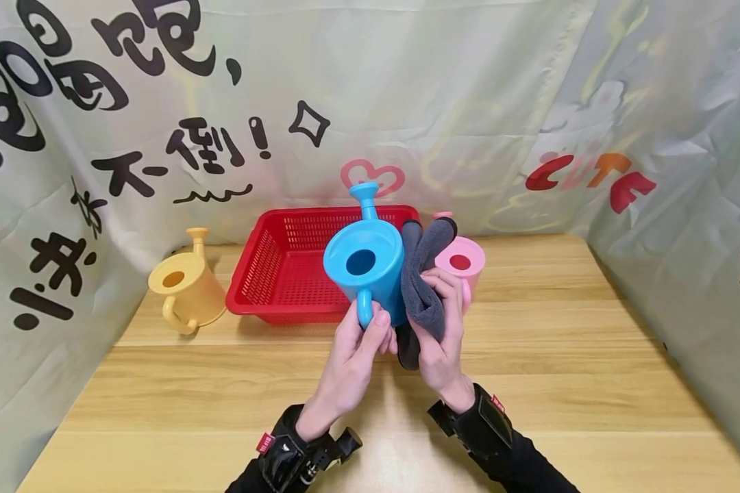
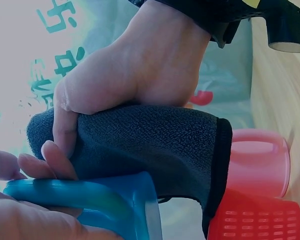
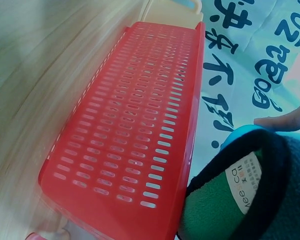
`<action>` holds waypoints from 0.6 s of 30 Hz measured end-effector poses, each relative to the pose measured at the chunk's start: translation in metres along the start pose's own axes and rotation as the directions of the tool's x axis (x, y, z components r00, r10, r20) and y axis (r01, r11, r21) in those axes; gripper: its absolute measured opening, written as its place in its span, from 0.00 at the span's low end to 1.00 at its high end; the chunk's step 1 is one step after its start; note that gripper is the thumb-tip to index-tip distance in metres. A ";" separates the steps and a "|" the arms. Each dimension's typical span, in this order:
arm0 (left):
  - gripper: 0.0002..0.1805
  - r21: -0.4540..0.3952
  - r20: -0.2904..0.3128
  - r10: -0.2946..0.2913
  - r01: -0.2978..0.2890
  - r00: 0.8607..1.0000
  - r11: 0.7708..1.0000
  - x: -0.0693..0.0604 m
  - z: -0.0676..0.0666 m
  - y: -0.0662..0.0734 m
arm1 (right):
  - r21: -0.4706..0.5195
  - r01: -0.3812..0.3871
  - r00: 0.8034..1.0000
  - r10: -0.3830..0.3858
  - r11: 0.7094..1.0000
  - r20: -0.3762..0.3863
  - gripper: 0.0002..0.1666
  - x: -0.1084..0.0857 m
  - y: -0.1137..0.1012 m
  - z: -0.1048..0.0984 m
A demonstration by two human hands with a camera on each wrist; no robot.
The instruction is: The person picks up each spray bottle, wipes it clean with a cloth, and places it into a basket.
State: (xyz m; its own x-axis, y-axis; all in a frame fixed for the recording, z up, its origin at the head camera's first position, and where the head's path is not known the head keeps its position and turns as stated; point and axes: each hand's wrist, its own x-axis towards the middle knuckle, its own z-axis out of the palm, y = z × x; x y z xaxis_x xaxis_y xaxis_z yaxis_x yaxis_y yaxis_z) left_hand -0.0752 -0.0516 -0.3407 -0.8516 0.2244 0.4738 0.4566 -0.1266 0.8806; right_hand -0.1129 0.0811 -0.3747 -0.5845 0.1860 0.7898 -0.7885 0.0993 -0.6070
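My left hand (image 1: 348,363) grips the handle of a blue watering can (image 1: 382,291), held up over the front of the red basket with its spout pointing away. In my right hand (image 1: 445,346) is a folded dark grey cloth (image 1: 422,294) with black edging, held against the can's right side. The left wrist view shows the cloth (image 2: 155,145) beside the blue can (image 2: 142,200), the right fingers partly hidden. A green face of the cloth (image 3: 215,210) with a white label shows in the right wrist view.
A red perforated basket (image 1: 284,317) stands behind the blue can. On its left is a yellow watering can (image 1: 194,291); at its right, a pink watering can (image 1: 473,257) is partly covered by the cloth. Printed fabric (image 1: 469,103) walls the wooden table (image 1: 561,356).
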 end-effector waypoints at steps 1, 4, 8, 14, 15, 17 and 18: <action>0.09 0.001 0.000 0.002 -0.002 1.000 1.000 0.000 0.000 0.000 | 0.002 0.003 1.000 -0.003 1.000 0.000 0.23 0.000 0.000 0.000; 0.09 0.002 -0.001 0.010 -0.010 1.000 1.000 0.000 -0.001 0.000 | 0.011 0.006 1.000 -0.006 1.000 0.003 0.22 0.000 0.000 0.000; 0.09 -0.009 -0.006 0.019 -0.019 1.000 1.000 0.000 -0.002 0.000 | 0.019 0.014 1.000 -0.014 1.000 0.007 0.22 0.000 -0.001 0.001; 0.09 -0.029 -0.008 0.036 -0.037 0.999 0.999 0.001 -0.002 0.000 | 0.009 0.040 0.999 -0.040 0.999 0.010 0.23 -0.001 0.000 0.001; 0.09 -0.031 -0.008 0.041 -0.041 0.999 0.999 0.001 -0.002 0.000 | 0.001 0.049 0.999 -0.049 0.999 0.010 0.24 -0.001 0.000 0.001; 0.09 -0.029 -0.009 0.049 -0.049 0.999 0.998 0.001 -0.002 0.001 | -0.024 0.077 0.997 -0.077 0.997 0.014 0.24 -0.001 0.000 0.001; 0.09 -0.026 -0.009 0.051 -0.051 0.999 0.998 0.001 -0.002 0.001 | -0.038 0.096 0.995 -0.096 0.995 0.016 0.24 -0.001 0.000 0.001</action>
State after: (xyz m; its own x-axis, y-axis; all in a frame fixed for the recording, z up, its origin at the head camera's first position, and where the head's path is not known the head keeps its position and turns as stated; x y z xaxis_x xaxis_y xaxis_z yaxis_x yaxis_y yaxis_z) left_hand -0.0764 -0.0533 -0.3394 -0.8296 0.2092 0.5177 0.4924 -0.1630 0.8549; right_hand -0.1122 0.0797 -0.3758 -0.5094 0.1597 0.8456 -0.8332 0.1543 -0.5311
